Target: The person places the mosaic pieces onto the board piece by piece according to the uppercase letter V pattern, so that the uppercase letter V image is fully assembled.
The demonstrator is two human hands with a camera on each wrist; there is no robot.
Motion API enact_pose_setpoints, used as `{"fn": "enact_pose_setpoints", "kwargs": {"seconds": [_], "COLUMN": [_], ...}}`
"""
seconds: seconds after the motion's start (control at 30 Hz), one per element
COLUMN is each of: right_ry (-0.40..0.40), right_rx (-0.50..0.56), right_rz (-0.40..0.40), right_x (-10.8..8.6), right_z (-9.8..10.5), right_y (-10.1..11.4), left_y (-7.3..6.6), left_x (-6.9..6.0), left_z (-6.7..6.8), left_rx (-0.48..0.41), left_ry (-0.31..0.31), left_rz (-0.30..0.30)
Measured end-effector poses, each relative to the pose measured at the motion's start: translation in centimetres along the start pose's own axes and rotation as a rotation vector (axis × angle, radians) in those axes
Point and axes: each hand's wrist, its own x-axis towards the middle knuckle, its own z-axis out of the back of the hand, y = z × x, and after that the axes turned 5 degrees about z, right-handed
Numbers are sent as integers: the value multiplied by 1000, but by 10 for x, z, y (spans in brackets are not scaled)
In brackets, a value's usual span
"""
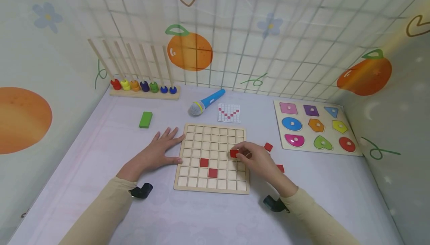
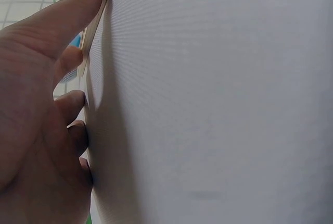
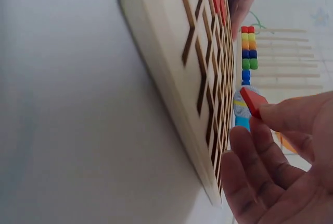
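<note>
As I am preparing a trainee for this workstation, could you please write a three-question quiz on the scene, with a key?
1. Which hand pinches a red tile?
2. Fill in: just left of the patterned card lies a blue-handled ____.
3. How many red tiles sit in cells of the wooden grid board, leaving out the pinched one?

Key:
1. The right hand.
2. Microphone.
3. Two.

A microphone (image 1: pixel 207 102) and card (image 1: pixel 229 113) lie beyond the grid board (image 1: pixel 214 154), a shape puzzle (image 1: pixel 305 130) right, a peg rack (image 1: pixel 144 94) far left.
</note>
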Motion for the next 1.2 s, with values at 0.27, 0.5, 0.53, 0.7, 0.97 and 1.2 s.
{"fn": "enact_pose_setpoints", "kwargs": {"seconds": [0.27, 0.5, 0.53, 0.7, 0.97, 1.2], "right_ry": [31, 48, 51, 69, 98, 130], "right_rx": [39, 51, 57, 65, 49, 33], "right_rz": [11, 72, 78, 91, 135, 174], "right_x": [6, 12, 13, 19, 30, 39], "right_z": [-11, -21, -22, -29, -40, -49], "right_y": [14, 21, 22, 27, 34, 42], "left_y": [0, 0, 0, 0, 0, -1], "left_x": [0, 0, 0, 0, 0, 0], "left_z": [0, 0, 1, 1, 1, 2], "left_rx": [3, 4, 5, 8, 4, 9], "left_ry": [-3, 2, 3, 3, 3, 3], "left_rz": [2, 2, 2, 2, 5, 4]}}
